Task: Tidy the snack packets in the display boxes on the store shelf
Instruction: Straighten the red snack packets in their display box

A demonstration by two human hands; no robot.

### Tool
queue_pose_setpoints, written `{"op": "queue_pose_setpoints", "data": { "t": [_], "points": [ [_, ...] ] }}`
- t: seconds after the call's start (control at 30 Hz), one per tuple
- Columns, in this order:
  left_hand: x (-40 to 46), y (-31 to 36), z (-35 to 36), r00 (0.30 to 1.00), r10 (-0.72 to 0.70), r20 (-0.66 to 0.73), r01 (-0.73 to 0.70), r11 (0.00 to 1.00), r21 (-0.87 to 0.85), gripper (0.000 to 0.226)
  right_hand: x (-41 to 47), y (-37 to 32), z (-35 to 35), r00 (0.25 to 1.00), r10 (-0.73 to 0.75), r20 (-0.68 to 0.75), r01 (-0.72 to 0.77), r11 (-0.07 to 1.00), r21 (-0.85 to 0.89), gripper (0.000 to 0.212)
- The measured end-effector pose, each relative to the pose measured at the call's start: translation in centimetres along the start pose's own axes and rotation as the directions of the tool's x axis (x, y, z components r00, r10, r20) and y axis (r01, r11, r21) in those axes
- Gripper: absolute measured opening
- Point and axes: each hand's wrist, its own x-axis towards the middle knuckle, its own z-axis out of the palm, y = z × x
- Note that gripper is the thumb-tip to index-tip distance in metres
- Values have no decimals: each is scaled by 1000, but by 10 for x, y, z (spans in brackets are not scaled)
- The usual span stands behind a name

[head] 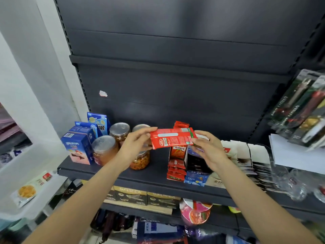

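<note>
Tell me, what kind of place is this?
Most likely a small shop. Dark metal shelves hold jars, blue cartons and display boxes of snacks, and both hands hold a red packet.

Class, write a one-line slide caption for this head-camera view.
Both hands, left hand and right hand, hold a red snack packet above its red display box.

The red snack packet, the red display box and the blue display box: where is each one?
red snack packet [171,140]: head view, middle of its printed face.
red display box [176,170]: head view, packets stacked in its front.
blue display box [196,178]: head view, its front panel.
</note>
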Motion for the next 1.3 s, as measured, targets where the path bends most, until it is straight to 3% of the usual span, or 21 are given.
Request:
{"op": "queue_pose_setpoints", "data": {
  "t": [0.1, 0.27, 0.5, 0.67, 0.83, 1.03, 1.17, 1.23, 1.3],
  "points": [
    [-6, -2, -6, 999, 55, 2, -55, 998, 23, 33, -8, 4, 6, 994, -105, -14, 104, 993, -62, 34],
    [-12, -3, -10, 985, 169, 26, -171, 978, 123, 41, -13, 7, 13, 978, -204, -32, 198, 971, -137, 28],
    [-10, -1, -15, 995, 96, 22, -98, 988, 123, 42, -9, 9, 13, 974, -222, -41, 213, 964, -159, 27],
    [-5, 2, -16, 998, -39, 55, 40, 999, -9, 37, 6, 11, 13, 982, -152, -113, 120, 960, -253, 26],
    [2, 10, -3, 1000, 3, 10, -2, 995, -100, 25, 13, 10, 15, 991, -92, -95, 67, 969, -238, 25],
    [17, 12, 7, 988, 153, -34, -152, 988, 42, 14, 19, 12, 11, 999, 44, -16, -46, 975, -218, 24],
    [28, 13, 8, 982, 179, -65, -171, 979, 111, 35, 21, 9, 9, 997, 74, 0, -72, 974, -217, 22],
    [34, 12, 8, 984, 168, -61, -157, 976, 150, 33, 22, 8, 9, 992, 128, 12, -119, 953, -277, 24],
    [40, 9, 9, 985, 165, -40, -157, 976, 149, 20, 25, 9, 7, 986, 165, 9, -144, 885, -443, 26]
  ]
}}
